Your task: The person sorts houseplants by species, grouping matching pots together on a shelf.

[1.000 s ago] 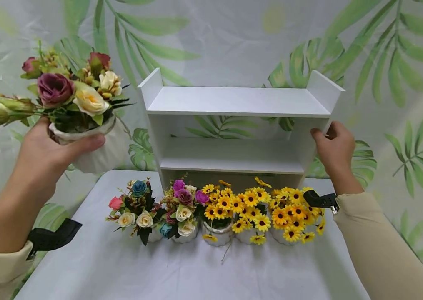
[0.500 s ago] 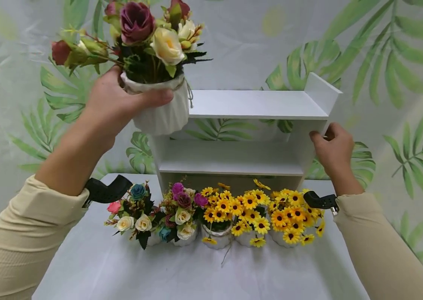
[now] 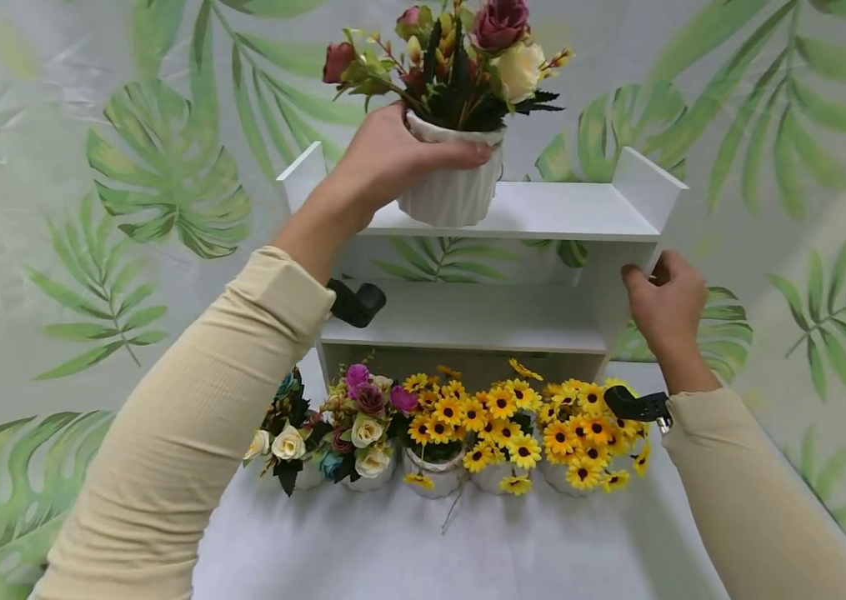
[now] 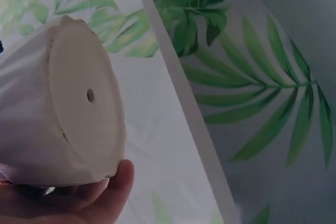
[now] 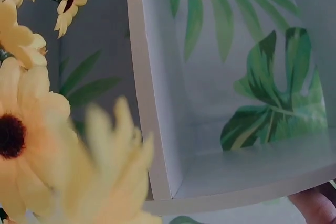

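Two hands were busy: the left hand (image 3: 392, 158) gripped the white pot of roses (image 3: 453, 187) at the top shelf of the white rack (image 3: 543, 212), while the right hand (image 3: 666, 304) clutched the rack's right side panel, above sunflower pots (image 3: 513, 425) on the surface (image 3: 468, 550).

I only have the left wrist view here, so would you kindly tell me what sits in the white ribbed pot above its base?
Observer: The white ribbed pot holds artificial roses, purple and cream.
Operator: Thank you. Where is the right hand?
Observer: The right hand grips the right side panel of the white two-tier shelf.
Operator: Anything below the shelf?
Observer: A row of small flower pots, roses and yellow daisies, stands on the table before it.
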Motion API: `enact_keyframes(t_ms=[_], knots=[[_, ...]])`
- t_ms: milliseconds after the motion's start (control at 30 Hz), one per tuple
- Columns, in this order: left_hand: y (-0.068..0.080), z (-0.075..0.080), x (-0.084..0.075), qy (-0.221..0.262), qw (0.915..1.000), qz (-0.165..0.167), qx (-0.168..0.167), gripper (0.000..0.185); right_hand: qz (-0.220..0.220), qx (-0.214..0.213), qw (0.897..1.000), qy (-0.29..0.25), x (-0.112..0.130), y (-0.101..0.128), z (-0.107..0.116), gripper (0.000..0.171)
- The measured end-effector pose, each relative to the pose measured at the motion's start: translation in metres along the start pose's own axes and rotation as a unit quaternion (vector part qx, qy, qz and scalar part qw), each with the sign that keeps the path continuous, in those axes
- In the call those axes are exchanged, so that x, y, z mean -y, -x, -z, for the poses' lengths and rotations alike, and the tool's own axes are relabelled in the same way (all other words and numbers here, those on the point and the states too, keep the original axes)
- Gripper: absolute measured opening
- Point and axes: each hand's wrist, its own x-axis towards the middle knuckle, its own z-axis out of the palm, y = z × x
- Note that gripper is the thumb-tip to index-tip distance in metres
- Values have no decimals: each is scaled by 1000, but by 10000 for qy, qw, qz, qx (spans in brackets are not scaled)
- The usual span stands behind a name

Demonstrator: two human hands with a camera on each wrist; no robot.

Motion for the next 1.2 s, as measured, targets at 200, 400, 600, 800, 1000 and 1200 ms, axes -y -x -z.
enact_keyframes(t_ms=[200, 400, 600, 800, 1000, 1200], knots=[[-23, -27, -7, 254, 9996, 25, 113, 80, -33, 62, 10000, -45, -4, -1, 5, 44], [-39, -53, -9, -60, 9998, 96, -188, 84, 13, -27, 9999, 109, -4, -2, 6, 43], [-51, -79, -7, -223, 9993, 86, -301, 89, -85, 34, 9999, 65, -2, -3, 9, 45], [-57, -100, -3, -46, 9994, -8, -338, 84, -230, 115, 9995, 159, -4, -1, 9, 45], [-58, -109, -3, -94, 9995, -52, -305, 84, -246, 167, 9995, 107, -4, -1, 7, 47], [-61, -119, -5, -128, 9990, 10, -437, 82, -265, 238, 9993, 60, -3, 0, 7, 49]])
